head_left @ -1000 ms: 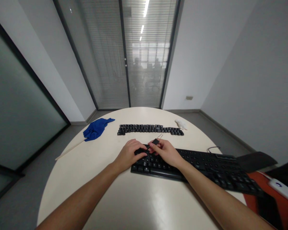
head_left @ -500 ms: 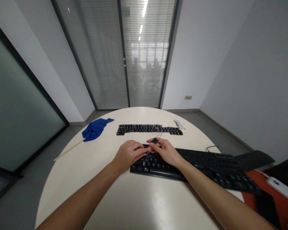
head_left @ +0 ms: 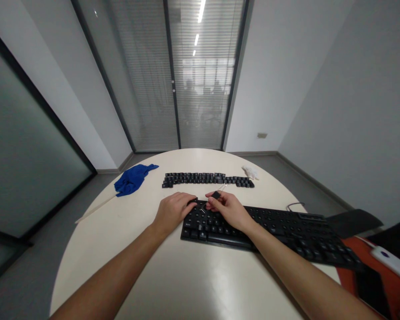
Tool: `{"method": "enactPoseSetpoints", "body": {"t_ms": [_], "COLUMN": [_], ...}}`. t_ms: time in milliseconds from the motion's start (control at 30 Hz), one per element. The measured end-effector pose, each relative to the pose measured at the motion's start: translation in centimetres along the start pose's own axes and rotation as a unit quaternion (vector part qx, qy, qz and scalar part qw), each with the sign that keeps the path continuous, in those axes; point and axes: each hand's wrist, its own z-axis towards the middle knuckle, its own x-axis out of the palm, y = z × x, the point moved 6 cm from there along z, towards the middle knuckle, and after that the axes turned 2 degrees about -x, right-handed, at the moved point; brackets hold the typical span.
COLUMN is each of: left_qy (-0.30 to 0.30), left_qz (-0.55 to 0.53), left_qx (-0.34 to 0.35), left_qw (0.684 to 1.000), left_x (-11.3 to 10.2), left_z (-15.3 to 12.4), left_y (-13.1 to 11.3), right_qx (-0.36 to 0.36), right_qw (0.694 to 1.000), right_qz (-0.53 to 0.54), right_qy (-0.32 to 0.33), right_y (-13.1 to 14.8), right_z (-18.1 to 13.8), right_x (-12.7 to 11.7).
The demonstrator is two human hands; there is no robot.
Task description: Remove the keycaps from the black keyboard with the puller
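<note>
My right hand is closed on a keycap puller with a small black handle. Its thin wire loops stick out on both sides, the lower ones just over the keys at the keyboard's left part. A black keyboard lies at a slant under both hands, with many keycaps off its upper rows. At its upper left corner, my left hand grips the edge with fingers and thumb. Whether a loose keycap is between those fingertips is too small to tell. Behind the hands, removed black keycaps stand in rows on the table.
A blue cloth on a wooden stick lies at the left of the round white table. White crumpled material lies at the back right. At right are a cable, an orange surface and a white power strip.
My left hand has drawn back to the left from the puller's tip to the keyboard's corner. The right hand stays almost in place with the puller, whose lower wire ends now show.
</note>
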Motion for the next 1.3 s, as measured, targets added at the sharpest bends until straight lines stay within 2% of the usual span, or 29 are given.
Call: {"method": "enactPoseSetpoints", "body": {"t_ms": [267,467,600,833,1000,1167,1300], "left_qy": [0.001,-0.016,0.001,-0.009,-0.031,-0.008,-0.015], "left_qz": [0.03,0.051,0.074,0.11,0.094,0.091,0.102], "left_qx": [-0.049,-0.038,-0.062,-0.128,-0.163,-0.133,-0.123], "left_qw": [0.998,0.998,0.995,0.986,0.982,0.987,0.987], "left_x": [0.4,0.4,0.4,-1.8,-3.1,-1.8,-0.6], "left_z": [-0.1,-0.3,0.0,0.8,1.6,3.1,2.9], "left_y": [2.1,2.3,2.7,5.2,7.3,7.8,8.2], "right_qx": [-0.013,-0.024,-0.024,-0.023,-0.028,-0.027,-0.03], "right_qw": [0.999,0.999,0.998,0.997,0.996,0.995,0.994], "right_qz": [-0.034,-0.047,-0.054,-0.068,-0.086,-0.099,-0.107], "right_qy": [0.007,0.009,0.01,0.015,0.02,0.016,0.015], "right_y": [0.5,0.5,0.3,0.2,0.3,0.5,0.7], "right_z": [-0.2,-0.1,0.0,-0.1,-0.1,-0.1,-0.2], "right_x": [0.2,0.1,0.1,0.2,0.1,0.1,0.1]}}
